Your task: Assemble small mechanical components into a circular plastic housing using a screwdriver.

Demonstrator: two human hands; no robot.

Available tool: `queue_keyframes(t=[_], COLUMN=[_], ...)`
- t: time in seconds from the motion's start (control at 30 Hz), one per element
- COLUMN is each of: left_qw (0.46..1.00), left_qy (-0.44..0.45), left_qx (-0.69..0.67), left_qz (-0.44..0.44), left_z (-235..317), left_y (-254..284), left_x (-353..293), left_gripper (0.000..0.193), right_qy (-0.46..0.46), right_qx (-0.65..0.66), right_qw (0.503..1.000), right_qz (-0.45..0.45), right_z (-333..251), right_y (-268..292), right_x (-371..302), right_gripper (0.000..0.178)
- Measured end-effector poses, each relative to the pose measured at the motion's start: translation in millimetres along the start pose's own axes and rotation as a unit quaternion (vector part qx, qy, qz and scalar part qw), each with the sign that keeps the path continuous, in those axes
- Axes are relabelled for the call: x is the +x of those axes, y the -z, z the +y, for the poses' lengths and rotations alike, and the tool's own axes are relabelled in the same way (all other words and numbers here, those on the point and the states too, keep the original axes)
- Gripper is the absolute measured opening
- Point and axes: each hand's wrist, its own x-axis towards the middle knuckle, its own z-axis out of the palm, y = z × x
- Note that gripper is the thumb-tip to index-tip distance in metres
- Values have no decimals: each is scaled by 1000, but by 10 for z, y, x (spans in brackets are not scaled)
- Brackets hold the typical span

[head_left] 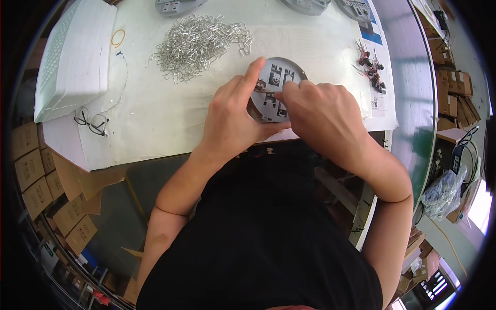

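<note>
A round grey plastic housing point(269, 111) with dark slots stands tilted near the table's front edge. Around its left side and underneath, my left hand point(231, 110) grips it between fingers and thumb. My right hand point(323, 107) is closed over the housing's right side, fingertips bent in at the slots near its middle. Whatever those fingers pinch is hidden or too small to name. Beyond my left hand lies a loose heap of small U-shaped metal clips point(194, 45).
More grey round housings point(305, 5) sit along the far edge. Small black parts with red wires point(373, 71) lie at the right. To the left are stacked white foam sheets point(77, 54), eyeglasses point(93, 123) and a rubber band point(118, 37). Cardboard boxes point(35, 173) stand below on the left.
</note>
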Motion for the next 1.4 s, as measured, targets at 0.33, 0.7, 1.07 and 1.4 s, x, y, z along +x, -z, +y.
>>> queue_keyframes(t=[0.33,0.7,1.07,1.4], left_qw=[1000,999,965,999], left_qy=[-11,16,148,38], left_qx=[-4,-20,-216,-20], left_qz=[15,-34,-12,14], left_z=[-13,50,-85,-108], left_y=[-16,85,323,376], left_x=[-7,55,-18,-139], left_gripper=[118,109,24,19], right_qy=[23,-13,-8,-567], right_qx=[-31,28,190,-99], right_qw=[999,998,924,740], right_qz=[-16,-57,332,348], right_z=[39,275,426,4691], right_y=[164,32,-294,-426], right_x=[37,29,-342,-1821], right_gripper=[12,14,42,43])
